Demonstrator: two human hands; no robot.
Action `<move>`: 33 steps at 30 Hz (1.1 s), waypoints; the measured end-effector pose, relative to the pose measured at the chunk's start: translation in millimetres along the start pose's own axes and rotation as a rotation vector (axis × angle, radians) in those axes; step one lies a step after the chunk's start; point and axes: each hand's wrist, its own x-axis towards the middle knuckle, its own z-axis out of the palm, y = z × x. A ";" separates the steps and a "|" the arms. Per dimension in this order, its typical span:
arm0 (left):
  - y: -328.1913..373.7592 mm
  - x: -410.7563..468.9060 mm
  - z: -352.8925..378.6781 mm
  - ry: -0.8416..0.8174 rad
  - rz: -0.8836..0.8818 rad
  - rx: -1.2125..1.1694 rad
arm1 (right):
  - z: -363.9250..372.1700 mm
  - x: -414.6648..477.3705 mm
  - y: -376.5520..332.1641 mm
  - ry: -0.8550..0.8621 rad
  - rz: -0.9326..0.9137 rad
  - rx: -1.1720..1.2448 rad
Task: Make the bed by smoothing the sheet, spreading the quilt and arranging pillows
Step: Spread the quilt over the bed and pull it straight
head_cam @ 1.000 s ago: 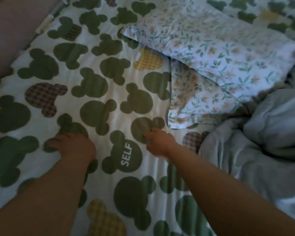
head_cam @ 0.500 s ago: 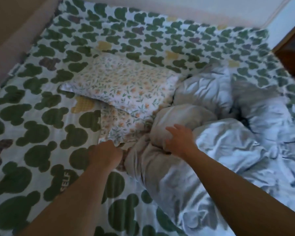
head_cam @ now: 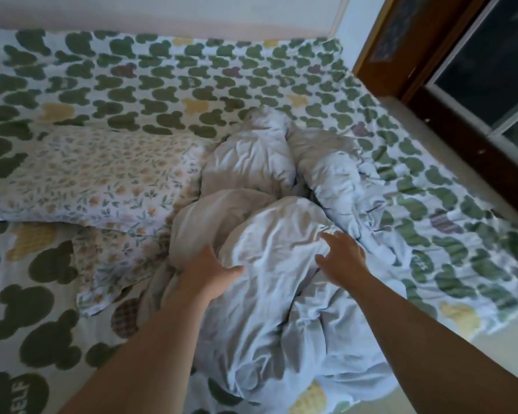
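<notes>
Bare forearms [head_cam: 150,339]; bare left hand [head_cam: 213,271], right hand [head_cam: 344,258].

The left hand [head_cam: 211,271] and right hand [head_cam: 346,258] reach forward, palms down, fingers loosely spread.

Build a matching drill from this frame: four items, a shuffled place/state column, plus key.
Items:
1. quilt
2. top floral pillow
3. sheet
4. right hand

Place or state:
A. green blob print, spread flat underneath everything
B. pale, crumpled in a heap at centre
C. lying left of the heap
D. fingers spread, at the heap's right side

Pairs: 1-B; 2-C; 3-A; 4-D
</notes>
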 end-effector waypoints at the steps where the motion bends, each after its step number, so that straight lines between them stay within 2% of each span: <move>1: 15.5 4.2 10.9 0.023 0.029 0.024 | -1.1 6.3 13.4 0.001 0.012 0.011; 4: 51.9 19.5 41.0 0.128 0.076 0.140 | -1.0 30.6 45.9 0.011 0.021 0.083; 9: 111.9 53.2 86.9 0.176 0.008 0.248 | -5.2 103.4 95.0 -0.044 0.035 0.277; 13: 121.3 83.6 123.5 0.153 -0.026 0.203 | -5.8 162.5 98.1 0.015 0.015 0.393; 15: 119.9 83.3 132.3 0.145 -0.009 0.307 | 0.7 189.4 90.1 -0.001 0.065 0.456; 17: 117.6 77.5 130.5 0.198 -0.009 0.392 | 7.1 208.9 84.0 -0.016 0.132 0.387; 19: 115.6 69.6 115.3 0.266 -0.044 0.436 | 7.9 218.1 84.1 -0.021 0.084 0.251; 21: 113.9 60.4 96.6 0.336 -0.061 0.359 | -1.1 217.4 91.6 0.007 0.019 0.281; 23: 117.6 43.9 75.3 0.386 -0.060 0.264 | -19.6 210.7 104.7 0.059 0.043 0.377; 26: 119.3 25.0 36.8 0.463 -0.074 0.302 | -58.4 203.6 132.8 0.190 0.169 0.503; 30: 112.2 1.3 -24.4 0.611 -0.072 0.377 | -114.0 193.1 172.2 0.365 0.189 0.454; 33: 110.7 -13.7 -73.2 0.732 -0.079 0.364 | -143.4 172.2 185.1 0.410 0.144 0.392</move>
